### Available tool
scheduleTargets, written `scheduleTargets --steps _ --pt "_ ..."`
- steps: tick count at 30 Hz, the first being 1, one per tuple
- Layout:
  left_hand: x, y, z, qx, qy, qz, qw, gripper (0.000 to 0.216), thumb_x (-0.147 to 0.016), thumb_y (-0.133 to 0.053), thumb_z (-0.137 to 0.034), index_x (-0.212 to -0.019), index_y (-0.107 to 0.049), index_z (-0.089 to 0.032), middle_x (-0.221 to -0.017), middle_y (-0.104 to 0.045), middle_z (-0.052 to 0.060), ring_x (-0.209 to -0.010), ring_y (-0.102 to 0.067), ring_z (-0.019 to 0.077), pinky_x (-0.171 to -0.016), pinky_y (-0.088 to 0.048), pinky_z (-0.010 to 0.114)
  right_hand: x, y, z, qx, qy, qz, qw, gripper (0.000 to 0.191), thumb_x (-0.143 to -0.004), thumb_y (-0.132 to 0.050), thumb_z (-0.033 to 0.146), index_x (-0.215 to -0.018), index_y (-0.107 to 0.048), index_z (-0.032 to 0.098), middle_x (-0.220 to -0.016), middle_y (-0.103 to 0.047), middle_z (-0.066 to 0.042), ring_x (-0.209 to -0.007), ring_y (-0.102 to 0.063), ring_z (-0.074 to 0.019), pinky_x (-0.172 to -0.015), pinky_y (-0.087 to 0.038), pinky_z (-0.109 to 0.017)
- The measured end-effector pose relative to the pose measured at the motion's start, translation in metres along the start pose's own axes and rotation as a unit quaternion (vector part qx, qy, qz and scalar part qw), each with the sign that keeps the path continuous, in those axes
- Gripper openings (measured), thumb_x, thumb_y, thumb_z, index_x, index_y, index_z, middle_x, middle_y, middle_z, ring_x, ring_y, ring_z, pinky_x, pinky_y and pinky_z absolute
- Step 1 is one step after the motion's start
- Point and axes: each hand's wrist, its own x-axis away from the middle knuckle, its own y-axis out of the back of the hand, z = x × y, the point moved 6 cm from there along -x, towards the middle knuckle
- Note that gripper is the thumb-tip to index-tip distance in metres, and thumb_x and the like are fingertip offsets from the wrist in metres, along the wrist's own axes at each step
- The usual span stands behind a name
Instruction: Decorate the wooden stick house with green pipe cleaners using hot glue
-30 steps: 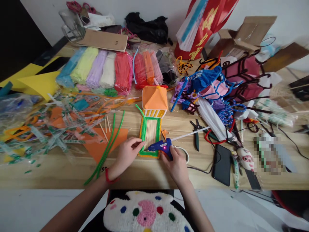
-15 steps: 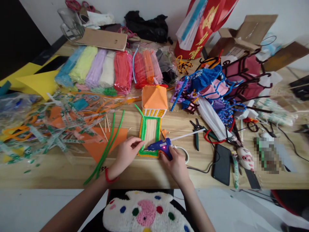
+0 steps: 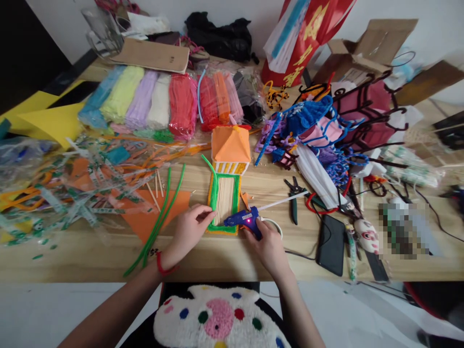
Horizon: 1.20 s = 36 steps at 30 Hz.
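My right hand (image 3: pixel 267 241) is wrapped round a blue hot glue gun (image 3: pixel 248 220) with a lit red light and a long white glue stick out of its back. The gun's nozzle points left, over the lower part of a small panel of wooden sticks (image 3: pixel 225 195). Green pipe cleaner edges this panel, with an orange-yellow border outside it. At its left edge my left hand (image 3: pixel 192 227) pinches the green pipe cleaner (image 3: pixel 214 195), whose free end sticks up at the top. A little house with an orange roof (image 3: pixel 231 145) stands at the panel's far end.
Loose green pipe cleaners (image 3: pixel 159 227) and an orange sheet (image 3: pixel 145 222) lie left, beside a heap of plastic wrappers (image 3: pixel 83 188). To the right are cutting pliers (image 3: pixel 294 200), a black phone (image 3: pixel 331 245) and a cable. Bagged pipe cleaner bundles (image 3: pixel 145 99) line the back.
The glue gun and my right hand have shifted slightly right, away from the panel's left edge. My left hand stays at the panel's left edge. The camera view has moved a little.
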Motion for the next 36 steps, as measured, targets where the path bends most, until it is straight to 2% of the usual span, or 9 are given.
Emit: scheduleTargets --steps 15,25,36 --pt "0.001 -0.001 -0.012 -0.008 -0.031 -0.008 0.999 0.014 -0.082 -0.058 -0.031 -0.076 -0.063 -0.019 -0.074 -0.067 0.001 -0.065 -0.062 0.0135 -0.061 -0.048 0.024 -0.008 0.007 -0.009 0.046 0.034 0.043 0.997 0.018 -0.087 -0.051 0.035 -0.086 -0.057 0.018 -0.074 -0.059 -0.004 -0.062 -0.056 -0.0163 -0.057 -0.041 -0.026" --pt "0.0 -0.003 -0.011 -0.007 -0.036 -0.007 0.999 0.015 -0.083 -0.059 -0.032 -0.076 -0.062 -0.019 -0.072 -0.066 0.001 -0.063 -0.06 0.0127 -0.06 -0.047 0.024 -0.012 0.018 -0.003 0.044 0.011 0.047 0.998 0.011 -0.085 -0.051 0.028 -0.079 -0.053 0.019 -0.072 -0.055 -0.001 -0.062 -0.055 -0.0156 -0.057 -0.039 -0.025" --pt "0.0 -0.009 -0.003 -0.016 -0.041 0.013 0.999 0.016 -0.086 -0.056 -0.033 -0.08 -0.063 -0.019 -0.075 -0.066 0.001 -0.066 -0.06 0.0129 -0.061 -0.044 0.025 -0.014 0.007 0.004 0.041 0.034 0.046 0.998 0.012 -0.085 -0.051 0.028 -0.083 -0.057 0.018 -0.07 -0.056 -0.002 -0.059 -0.052 -0.0148 -0.056 -0.038 -0.024"
